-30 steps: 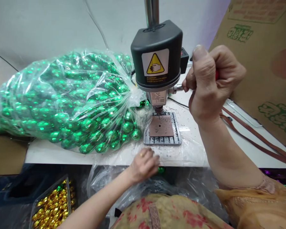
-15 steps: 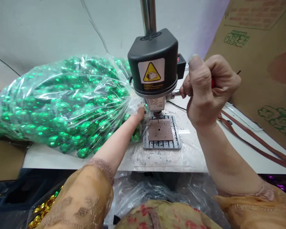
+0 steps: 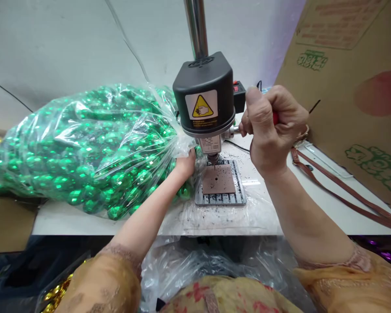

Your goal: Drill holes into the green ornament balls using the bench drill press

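Observation:
A small black bench drill press (image 3: 203, 95) stands on the white table, its chuck above a reddish-brown pad (image 3: 220, 184) with one hole. The pad lies on the slotted metal base plate (image 3: 243, 200). My right hand (image 3: 272, 126) is closed around the red-ended feed handle at the drill's right side. My left hand (image 3: 185, 165) is at the gathered neck of a clear plastic bag (image 3: 84, 134) full of shiny green beads, left of the drill. Its fingertips are hidden by plastic and the drill, so I cannot tell what they grip.
Dark shavings are scattered around the base plate. A large cardboard box (image 3: 339, 91) stands at the right, with a brown strap (image 3: 339, 187) lying before it. Clear plastic (image 3: 208, 261) covers my lap. Gold beads (image 3: 57, 291) are at lower left.
My left hand has drawn back a little toward me and to the left at the bag's neck. My right hand keeps its hold on the handle. The view has shifted slightly.

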Tool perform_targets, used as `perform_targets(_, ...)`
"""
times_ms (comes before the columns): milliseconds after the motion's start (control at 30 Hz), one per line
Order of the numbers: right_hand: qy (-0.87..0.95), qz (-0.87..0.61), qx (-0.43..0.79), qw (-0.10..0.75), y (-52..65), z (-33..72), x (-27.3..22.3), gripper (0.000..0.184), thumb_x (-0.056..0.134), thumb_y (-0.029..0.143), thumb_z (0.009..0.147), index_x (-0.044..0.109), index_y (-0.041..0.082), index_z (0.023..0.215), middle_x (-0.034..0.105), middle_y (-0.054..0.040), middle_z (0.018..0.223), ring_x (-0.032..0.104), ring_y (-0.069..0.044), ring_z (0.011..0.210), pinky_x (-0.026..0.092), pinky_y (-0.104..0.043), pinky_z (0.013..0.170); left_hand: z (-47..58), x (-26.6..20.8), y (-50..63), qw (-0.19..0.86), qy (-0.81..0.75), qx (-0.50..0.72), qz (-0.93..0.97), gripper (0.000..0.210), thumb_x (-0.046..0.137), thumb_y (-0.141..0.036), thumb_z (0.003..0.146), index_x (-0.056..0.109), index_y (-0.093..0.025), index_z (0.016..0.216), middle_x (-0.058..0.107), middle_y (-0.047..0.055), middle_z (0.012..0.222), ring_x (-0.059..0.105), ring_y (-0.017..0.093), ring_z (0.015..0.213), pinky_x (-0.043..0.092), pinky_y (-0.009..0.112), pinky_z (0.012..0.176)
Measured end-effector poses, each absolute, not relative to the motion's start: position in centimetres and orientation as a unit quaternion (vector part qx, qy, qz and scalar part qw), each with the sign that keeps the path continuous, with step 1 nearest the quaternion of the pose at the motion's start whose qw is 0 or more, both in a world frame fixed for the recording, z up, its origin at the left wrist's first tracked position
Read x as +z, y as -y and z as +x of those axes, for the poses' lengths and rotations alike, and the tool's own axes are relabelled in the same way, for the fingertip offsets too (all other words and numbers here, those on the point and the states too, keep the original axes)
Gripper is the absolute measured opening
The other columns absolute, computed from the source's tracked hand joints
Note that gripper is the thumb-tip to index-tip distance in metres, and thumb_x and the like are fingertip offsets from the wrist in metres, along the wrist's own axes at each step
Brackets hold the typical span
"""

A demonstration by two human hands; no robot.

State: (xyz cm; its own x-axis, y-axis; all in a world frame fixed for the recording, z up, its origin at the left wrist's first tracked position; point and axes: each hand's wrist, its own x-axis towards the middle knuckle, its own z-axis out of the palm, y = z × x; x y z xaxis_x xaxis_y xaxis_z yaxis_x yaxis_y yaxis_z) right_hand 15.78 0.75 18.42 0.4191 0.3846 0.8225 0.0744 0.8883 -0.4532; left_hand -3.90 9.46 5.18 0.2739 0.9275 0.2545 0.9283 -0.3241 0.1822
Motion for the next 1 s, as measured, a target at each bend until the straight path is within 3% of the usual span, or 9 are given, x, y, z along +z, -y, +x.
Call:
perform_targets(100,0.529,-0.228,0.092,0.812,-0.8,15.8,18.4,0.044,0.062,0.040,0.090,0.037,0.022,0.059,0.031,0.0065,0.050,0.033,-0.006,0.044,0.030,-0.029,0.046,-4.7,6.3,-6.2,0.040,0.570,-0.124,-0.811,0.051,0.049,0.004,0.080,0.055,-0.007,0.130,0.057,0.025,0.135,0.053,0.037,0.131,0.043,0.053,0.108)
perform_targets(200,0.523,-0.229,0.096,0.815,-0.8,15.7,18.4,0.044,0.063,0.038,0.090,0.037,0.022,0.058,0.031,0.0065,0.049,0.033,-0.007,0.043,0.028,-0.031,0.045,-5.4,6.9,-2.6,0.051,0.534,-0.181,-0.824,0.055,0.058,-0.008,0.084,0.049,-0.014,0.139,0.056,0.020,0.136,0.051,0.035,0.132,0.042,0.052,0.111)
perform_targets(267,0.518,-0.222,0.102,0.820,-0.8,15.6,18.4,0.044,0.064,0.037,0.089,0.036,0.022,0.058,0.031,0.0065,0.049,0.033,-0.007,0.041,0.027,-0.031,0.044,-5.4,6.5,-0.2,-0.025,0.502,-0.284,-0.816,0.056,0.064,-0.019,0.085,0.048,-0.020,0.139,0.057,0.016,0.133,0.054,0.031,0.128,0.046,0.047,0.110)
perform_targets(333,0.516,-0.217,0.108,0.822,-0.7,15.6,18.5,0.045,0.065,0.036,0.088,0.035,0.021,0.058,0.030,0.0066,0.049,0.034,-0.006,0.041,0.027,-0.030,0.043,-4.8,5.5,1.9,-0.165,0.471,-0.385,-0.776,0.052,0.066,-0.028,0.088,0.050,-0.024,0.137,0.059,0.012,0.130,0.060,0.026,0.120,0.051,0.041,0.104)
perform_targets(467,0.521,-0.219,0.109,0.817,-0.7,15.6,18.4,0.044,0.062,0.036,0.090,0.035,0.021,0.059,0.031,0.0069,0.050,0.033,-0.005,0.042,0.029,-0.027,0.044,-3.1,2.8,3.8,-0.433,0.456,-0.482,-0.610,0.051,0.062,-0.049,0.091,0.051,-0.022,0.134,0.066,0.010,0.119,0.068,0.020,0.099,0.058,0.033,0.085)
perform_targets(633,0.527,-0.212,0.100,0.817,-0.8,15.7,18.4,0.046,0.064,0.039,0.089,0.035,0.021,0.059,0.030,0.0072,0.051,0.033,-0.004,0.044,0.030,-0.027,0.045,-2.4,1.4,2.3,-0.496,0.479,-0.489,-0.534,0.060,0.065,-0.059,0.086,0.054,-0.022,0.133,0.068,0.007,0.112,0.060,0.009,0.063,0.055,0.026,0.064)
perform_targets(700,0.530,-0.219,0.100,0.813,-0.8,15.8,18.4,0.046,0.063,0.040,0.089,0.034,0.021,0.059,0.029,0.0071,0.051,0.033,-0.004,0.044,0.031,-0.027,0.045,-2.3,1.4,1.7,-0.482,0.476,-0.486,-0.552,0.061,0.068,-0.059,0.084,0.055,-0.022,0.132,0.069,0.006,0.109,0.062,0.011,0.066,0.056,0.027,0.065)
perform_targets(867,0.539,-0.216,0.101,0.808,-0.7,15.8,18.5,0.048,0.062,0.044,0.089,0.033,0.021,0.059,0.028,0.0073,0.051,0.033,-0.004,0.043,0.031,-0.026,0.046,-1.7,1.2,1.0,-0.433,0.454,-0.486,-0.608,0.060,0.074,-0.051,0.081,0.058,-0.020,0.130,0.068,0.010,0.123,0.067,0.022,0.108,0.056,0.036,0.094)
perform_targets(1000,0.538,-0.221,0.101,0.807,-0.6,15.7,18.6,0.048,0.061,0.044,0.089,0.033,0.020,0.059,0.027,0.0074,0.051,0.033,-0.003,0.043,0.031,-0.024,0.046,-1.6,0.9,0.6,-0.401,0.477,-0.464,-0.629,0.067,0.079,-0.044,0.077,0.055,-0.020,0.135,0.067,0.012,0.125,0.066,0.025,0.111,0.054,0.041,0.098)
